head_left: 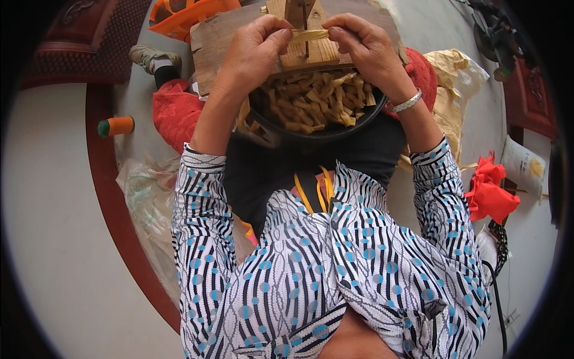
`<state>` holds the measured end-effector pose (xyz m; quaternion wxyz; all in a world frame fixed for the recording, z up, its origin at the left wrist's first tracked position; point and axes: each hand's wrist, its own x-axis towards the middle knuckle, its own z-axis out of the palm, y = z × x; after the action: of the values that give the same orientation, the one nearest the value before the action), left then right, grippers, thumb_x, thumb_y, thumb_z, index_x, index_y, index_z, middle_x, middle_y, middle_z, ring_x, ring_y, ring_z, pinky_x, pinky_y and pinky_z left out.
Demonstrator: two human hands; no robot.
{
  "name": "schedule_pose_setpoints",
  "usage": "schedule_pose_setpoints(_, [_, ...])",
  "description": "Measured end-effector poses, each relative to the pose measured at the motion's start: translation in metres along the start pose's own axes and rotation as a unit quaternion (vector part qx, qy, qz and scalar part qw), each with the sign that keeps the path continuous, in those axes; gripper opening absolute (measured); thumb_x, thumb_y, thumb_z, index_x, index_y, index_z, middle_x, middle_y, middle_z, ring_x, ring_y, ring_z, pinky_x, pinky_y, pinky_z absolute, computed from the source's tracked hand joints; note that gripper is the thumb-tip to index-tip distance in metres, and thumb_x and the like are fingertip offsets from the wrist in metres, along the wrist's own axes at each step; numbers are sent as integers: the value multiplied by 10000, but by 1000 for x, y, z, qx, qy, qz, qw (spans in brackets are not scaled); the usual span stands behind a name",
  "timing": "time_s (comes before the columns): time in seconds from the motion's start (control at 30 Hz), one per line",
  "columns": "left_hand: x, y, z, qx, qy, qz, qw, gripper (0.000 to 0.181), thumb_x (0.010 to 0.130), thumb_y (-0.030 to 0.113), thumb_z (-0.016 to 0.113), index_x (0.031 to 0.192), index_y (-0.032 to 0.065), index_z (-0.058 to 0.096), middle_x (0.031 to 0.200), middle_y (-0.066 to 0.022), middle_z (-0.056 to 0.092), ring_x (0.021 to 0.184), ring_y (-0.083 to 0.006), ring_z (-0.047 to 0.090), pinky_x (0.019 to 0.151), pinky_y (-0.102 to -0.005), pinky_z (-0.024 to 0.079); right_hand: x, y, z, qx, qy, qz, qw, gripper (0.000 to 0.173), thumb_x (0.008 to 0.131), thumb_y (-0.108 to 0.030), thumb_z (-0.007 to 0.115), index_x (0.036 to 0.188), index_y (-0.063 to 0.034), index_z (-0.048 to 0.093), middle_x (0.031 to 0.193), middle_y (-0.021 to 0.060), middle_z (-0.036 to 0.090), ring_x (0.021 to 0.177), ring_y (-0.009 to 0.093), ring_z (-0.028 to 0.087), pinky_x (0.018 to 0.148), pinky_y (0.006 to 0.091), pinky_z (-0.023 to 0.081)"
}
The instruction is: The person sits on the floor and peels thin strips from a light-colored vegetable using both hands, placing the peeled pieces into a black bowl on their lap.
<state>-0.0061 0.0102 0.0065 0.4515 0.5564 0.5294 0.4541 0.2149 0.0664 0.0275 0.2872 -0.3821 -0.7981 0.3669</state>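
Note:
A pale yellow, fibrous strip (310,36), perhaps dried husk, is stretched between my two hands. Its left end is pinched by the thumb and fingers of my left hand (258,51). My right hand (370,49), with a silver bangle above the wrist, pinches the other end. The strip crosses a thin dark upright edge (307,48) that looks like a blade; whether it is cut there I cannot tell. This edge stands at a brown upright piece (297,12) on a wooden board (219,42). Under the board, a black basin (323,134) holds many short yellow-brown pieces (314,101).
An orange container (197,18) stands beyond the board at left. An orange thread spool (117,126) and clear plastic sheeting (148,193) lie at left. At right are crumpled tan material (441,112), a red bag (491,188) and a white tub (522,166).

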Motion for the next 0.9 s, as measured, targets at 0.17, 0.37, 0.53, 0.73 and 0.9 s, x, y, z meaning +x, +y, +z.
schedule_pose_setpoints(0.17, [8, -6, 5, 136, 44, 62, 988, 158, 963, 163, 591, 993, 19, 649, 798, 24, 603, 738, -52, 537, 663, -217, 437, 3, 5, 12, -26, 15, -16, 999, 159, 934, -162, 614, 1029, -49, 671, 799, 81, 633, 729, 188, 615, 658, 312, 488])
schedule_pose_setpoints(0.37, [-15, -24, 3, 168, 111, 57, 978, 176, 968, 178, 585, 946, 12, 639, 802, 8, 619, 714, -68, 562, 622, -218, 453, -26, 18, -1, -292, 65, -204, 932, 183, 887, -164, 634, 1061, -122, 674, 1088, 26, 662, 1006, 257, 616, 843, 376, 466])
schedule_pose_setpoints(0.53, [-58, 20, 53, -277, -13, -107, 955, 178, 990, 196, 556, 989, 31, 621, 759, 2, 600, 614, -59, 520, 523, -191, 403, -35, -42, 25, -240, 124, -265, 926, 209, 855, -296, 687, 996, -143, 672, 904, 39, 682, 877, 228, 644, 787, 370, 469])
schedule_pose_setpoints(0.73, [-82, 20, 60, -321, -98, -202, 920, 263, 1004, 236, 539, 1027, -6, 639, 684, 19, 525, 534, -81, 468, 469, -217, 358, -29, -30, 23, -196, 81, -184, 960, 315, 867, -333, 698, 684, -108, 575, 526, 83, 526, 504, 297, 571, 494, 367, 460])
schedule_pose_setpoints(0.9, [-80, 15, 45, 131, 17, 59, 989, 268, 966, 230, 618, 888, -25, 649, 665, 21, 557, 522, -112, 464, 493, -282, 397, -56, -20, 14, -83, -125, -52, 987, 302, 885, -223, 681, 725, -2, 551, 552, 156, 503, 495, 299, 505, 488, 353, 429])
